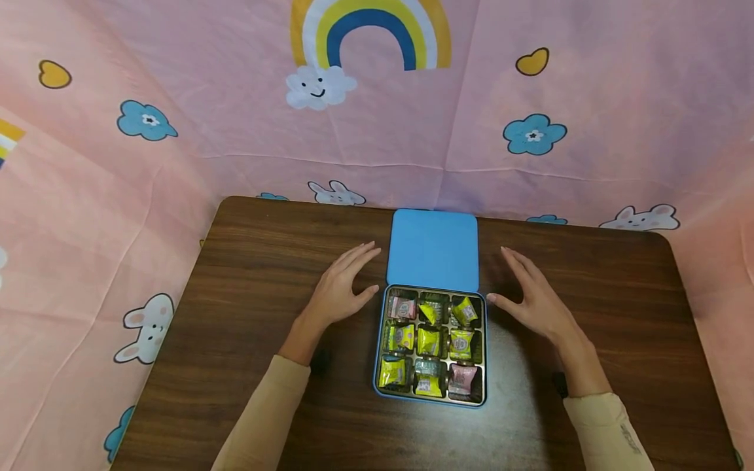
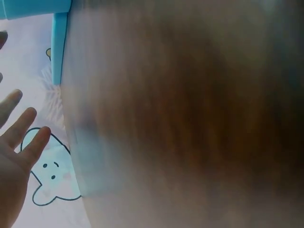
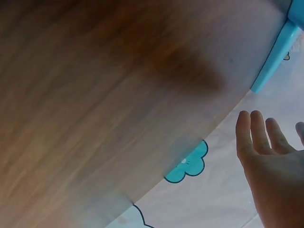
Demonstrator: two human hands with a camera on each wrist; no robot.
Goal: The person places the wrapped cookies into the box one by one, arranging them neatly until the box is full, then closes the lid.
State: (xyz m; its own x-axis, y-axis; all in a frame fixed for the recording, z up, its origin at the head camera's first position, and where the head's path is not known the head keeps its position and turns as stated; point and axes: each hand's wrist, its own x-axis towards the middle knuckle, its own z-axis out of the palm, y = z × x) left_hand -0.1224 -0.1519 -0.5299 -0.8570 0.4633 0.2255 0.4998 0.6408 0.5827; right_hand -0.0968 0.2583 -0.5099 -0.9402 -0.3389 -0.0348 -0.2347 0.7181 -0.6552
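A blue tin (image 1: 377,366) stands on the table with its hinged lid (image 1: 433,250) laid back toward the wall. Inside, a divider makes rows of small compartments holding wrapped candies, mostly yellow, such as the yellow candy (image 1: 429,341) in the middle. A pink candy (image 1: 462,378) lies at the near right and another pink candy (image 1: 403,308) at the far left. My left hand (image 1: 340,288) hovers left of the tin, fingers extended, holding nothing. On the other side my right hand (image 1: 536,301) is held likewise, its thumb close to the tin's far right corner.
The dark wooden table (image 1: 247,314) reaches out on both sides of the tin. A pink cloth (image 1: 400,131) printed with rainbows, rabbits and flowers hangs behind the table and along its sides.
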